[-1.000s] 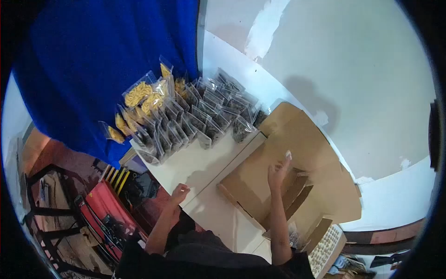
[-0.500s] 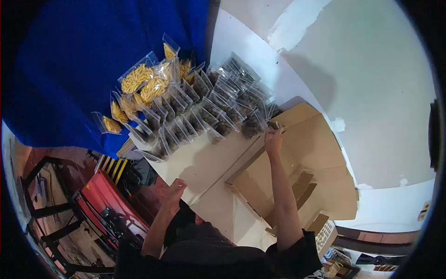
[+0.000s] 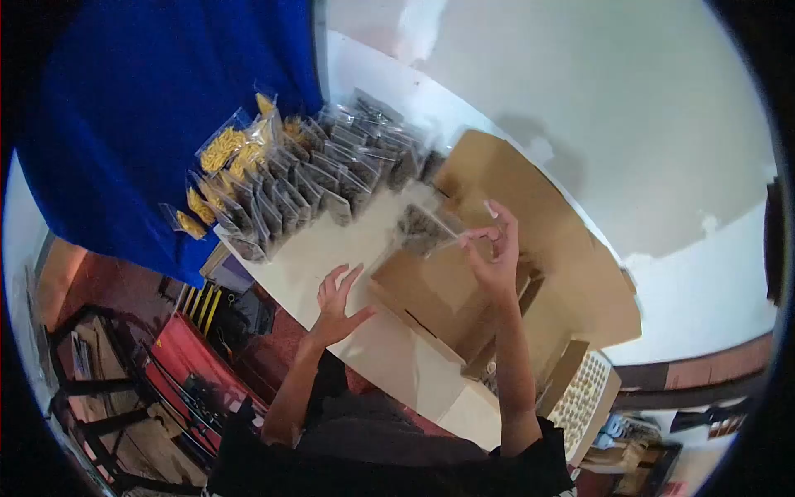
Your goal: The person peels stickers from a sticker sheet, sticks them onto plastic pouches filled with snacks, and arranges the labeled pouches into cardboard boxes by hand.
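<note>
Currently holds a clear plastic bag of dark contents (image 3: pixel 424 229) in the right hand (image 3: pixel 497 263), caught at its right edge by the fingertips. Keeps to a narrow pinch there, with another finger raised and bearing a small white patch at its tip; cannot tell exact finger placement. Finds the bag blurred and tilted, above the far-left side of an open brown cardboard box (image 3: pixel 571 265); cannot tell whether touching the box.

Shows the left hand (image 3: pixel 335 311) open over a long cream tabletop (image 3: pixel 319 248), fingers spread, thumb well apart, empty, near the left corner of the box.

Counts as stock at the far left of the tabletop, in close rows, many upright and leaning clear plastic bags of dark contents (image 3: pixel 290 190). Locates beside these, farther left, several clear plastic bags of yellow pieces (image 3: pixel 222 151), just before a hanging deep-blue cloth (image 3: pixel 166 99). Records at near right, beside the box, a shallow tray with a brown cardboard flap (image 3: pixel 563 377), filled with small round pale pieces (image 3: pixel 584 398) in rows.
</note>
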